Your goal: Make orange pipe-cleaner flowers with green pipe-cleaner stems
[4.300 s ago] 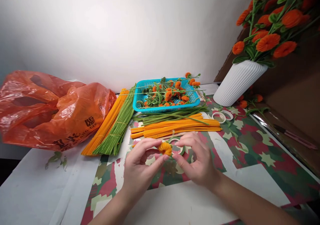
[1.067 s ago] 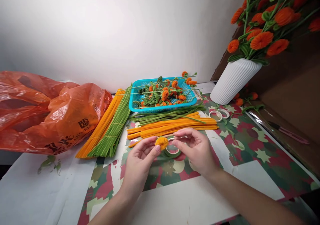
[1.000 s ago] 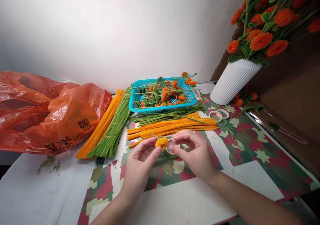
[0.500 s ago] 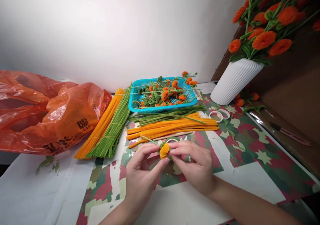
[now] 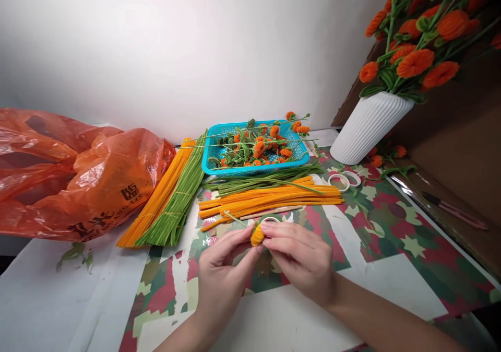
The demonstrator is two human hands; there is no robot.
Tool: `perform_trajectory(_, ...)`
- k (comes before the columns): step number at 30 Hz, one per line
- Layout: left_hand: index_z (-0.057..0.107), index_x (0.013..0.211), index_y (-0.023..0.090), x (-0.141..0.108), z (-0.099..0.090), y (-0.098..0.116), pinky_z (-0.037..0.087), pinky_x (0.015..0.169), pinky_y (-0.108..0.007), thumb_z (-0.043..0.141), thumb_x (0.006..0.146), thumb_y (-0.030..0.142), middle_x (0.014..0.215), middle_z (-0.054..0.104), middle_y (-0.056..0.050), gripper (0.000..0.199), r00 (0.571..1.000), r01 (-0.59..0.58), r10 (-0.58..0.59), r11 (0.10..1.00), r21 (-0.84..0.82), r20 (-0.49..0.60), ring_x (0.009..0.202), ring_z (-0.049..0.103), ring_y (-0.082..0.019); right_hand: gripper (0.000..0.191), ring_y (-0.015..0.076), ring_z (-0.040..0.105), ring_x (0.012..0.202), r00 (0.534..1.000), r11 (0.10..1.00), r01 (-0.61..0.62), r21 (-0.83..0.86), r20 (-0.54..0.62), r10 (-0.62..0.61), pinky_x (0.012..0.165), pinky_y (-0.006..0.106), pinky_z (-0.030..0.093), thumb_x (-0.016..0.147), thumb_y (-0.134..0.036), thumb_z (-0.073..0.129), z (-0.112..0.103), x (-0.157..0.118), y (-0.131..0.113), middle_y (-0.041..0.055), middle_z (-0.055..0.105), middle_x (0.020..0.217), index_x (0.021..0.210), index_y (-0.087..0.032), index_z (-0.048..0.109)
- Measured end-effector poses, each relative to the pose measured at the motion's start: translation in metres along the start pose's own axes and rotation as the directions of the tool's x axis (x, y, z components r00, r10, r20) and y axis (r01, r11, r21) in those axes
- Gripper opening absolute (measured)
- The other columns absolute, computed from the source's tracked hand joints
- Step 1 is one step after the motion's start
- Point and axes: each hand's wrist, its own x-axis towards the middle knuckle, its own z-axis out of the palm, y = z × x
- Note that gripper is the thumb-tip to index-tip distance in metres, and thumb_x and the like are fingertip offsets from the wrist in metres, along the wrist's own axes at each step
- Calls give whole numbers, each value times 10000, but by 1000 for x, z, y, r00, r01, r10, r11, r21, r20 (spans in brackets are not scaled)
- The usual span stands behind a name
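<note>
Between my two hands is a small yellow-orange pipe-cleaner flower [image 5: 257, 235] with a short green stem [image 5: 234, 218] sticking out to the upper left. My left hand [image 5: 227, 266] pinches the flower from its left side with thumb and forefinger. From the right, the fingertips of my right hand [image 5: 303, 258] press on the petals, partly covering them. Just beyond the fingers lies a ring-shaped tape roll [image 5: 270, 219], mostly hidden by my right hand. Orange pipe cleaners [image 5: 270, 199] lie in a loose row behind it.
A blue basket [image 5: 254, 172] holds orange flowers and green stems. Left of it lie bundles of orange [image 5: 156, 200] and green pipe cleaners [image 5: 176, 200], beside an orange plastic bag [image 5: 97, 185]. On the right stand a white vase [image 5: 370, 127] of flowers, two tape rolls [image 5: 352, 178] and a pink-handled tool [image 5: 462, 213].
My right fingers have moved left over the flower and now cover more of its petals. The flower looks turned, showing a narrower side. My left hand keeps its pinch.
</note>
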Motion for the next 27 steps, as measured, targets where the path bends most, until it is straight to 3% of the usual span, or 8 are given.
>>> perform_trajectory(11, 750, 960, 263, 6, -9, 3, 581, 689, -289, 707, 728, 131, 892, 753, -47, 271, 979, -178, 148, 957, 229, 143, 778, 697, -206, 221, 169, 699, 850, 993, 990, -64, 126, 109, 50, 767, 286, 591, 799, 3, 543, -6, 6, 8, 67, 739, 863, 828, -184, 657)
perform_trajectory(17, 747, 960, 271, 10, -14, 4, 593, 700, -294, 692, 741, 133, 937, 750, -47, 265, 966, -168, 112, 957, 236, 233, 820, 701, -214, 200, 146, 692, 728, 984, 976, -113, 184, 153, 85, 690, 265, 577, 779, -11, 599, -9, 6, 15, 22, 736, 761, 777, -207, 640)
perform_trajectory(22, 746, 970, 244, 9, -12, 6, 601, 729, -313, 710, 733, 179, 978, 738, -71, 248, 976, -52, 3, 975, 218, 220, 848, 702, -232, 169, 147, 689, 697, 989, 984, -120, 133, 102, 107, 651, 264, 570, 778, -38, 620, -6, 5, 15, 30, 740, 770, 747, -202, 644)
perform_trajectory(27, 756, 916, 197, 11, -6, 8, 598, 756, -306, 724, 732, 268, 942, 749, -82, 199, 960, 239, -241, 971, 27, 144, 863, 707, -241, 194, 156, 697, 735, 992, 990, -121, 78, 33, 119, 677, 271, 581, 794, -22, 575, 2, 4, 7, 46, 737, 792, 792, -199, 655)
